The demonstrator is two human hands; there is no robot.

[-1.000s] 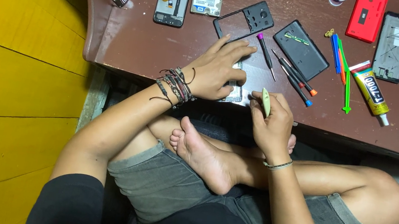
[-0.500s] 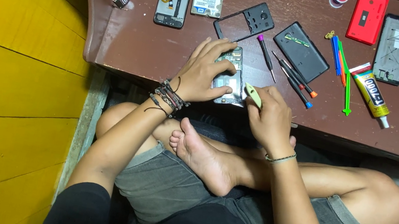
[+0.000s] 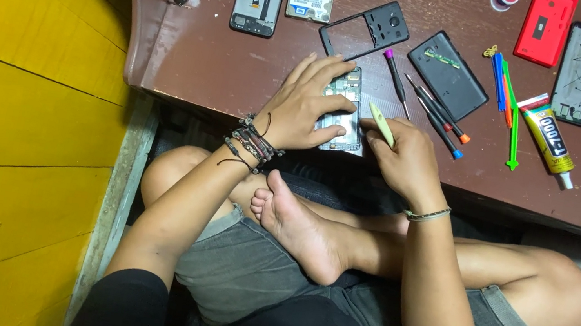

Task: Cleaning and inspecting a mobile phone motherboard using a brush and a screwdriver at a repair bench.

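**Opened phone pinned flat while a pick works its edge**

The brown table [image 3: 242, 75] carries the spread of parts: a black frame [image 3: 366, 29], a black back cover [image 3: 448, 74], screwdrivers [image 3: 434, 117] and a glue tube [image 3: 547, 138] within reach. At the near edge lies the opened phone [image 3: 343, 113]; the left hand [image 3: 309, 103] presses down on it, fingers spread, to steady it. The right hand [image 3: 403, 155] pinches a pale pick [image 3: 382, 124] at the phone's side. A second ago the pick was raised off the table and the left hand lay flatter.
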